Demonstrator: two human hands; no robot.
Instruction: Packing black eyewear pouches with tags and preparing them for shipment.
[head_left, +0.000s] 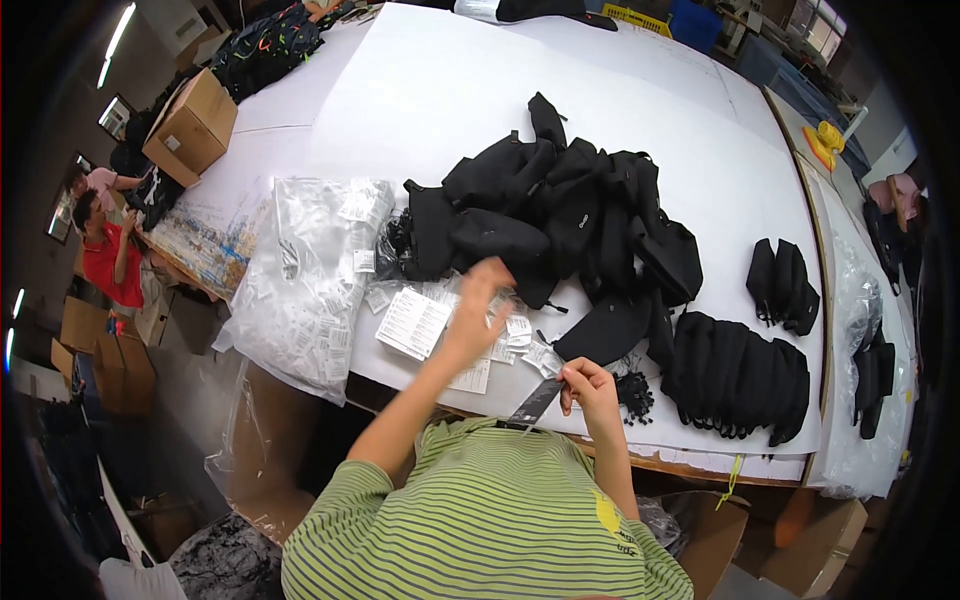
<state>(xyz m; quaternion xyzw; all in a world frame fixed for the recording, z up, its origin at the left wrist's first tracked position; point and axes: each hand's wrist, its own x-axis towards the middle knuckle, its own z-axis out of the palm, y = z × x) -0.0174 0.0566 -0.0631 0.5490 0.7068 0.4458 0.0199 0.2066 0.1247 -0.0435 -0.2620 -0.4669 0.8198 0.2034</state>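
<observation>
My right hand (591, 392) is pinched at the table's front edge on a small dark, shiny packet (538, 402), which hangs tilted down to the left, close to my shirt. My left hand (482, 305) is over a litter of small clear packets with white printed labels (518, 332), its fingers smeared by motion. Just left of it lies a white printed box (413, 323). Beyond both hands spreads a loose heap of black fabric pouches (570, 215). Small black parts (634, 396) lie in a cluster beside my right hand.
A large clear bag of labelled packets (310, 290) lies to the left. Black pouches stand in a packed row (737, 375) at the right, with a smaller group (783, 285) behind. A cardboard box (192, 127) sits far left. People are at work on both sides.
</observation>
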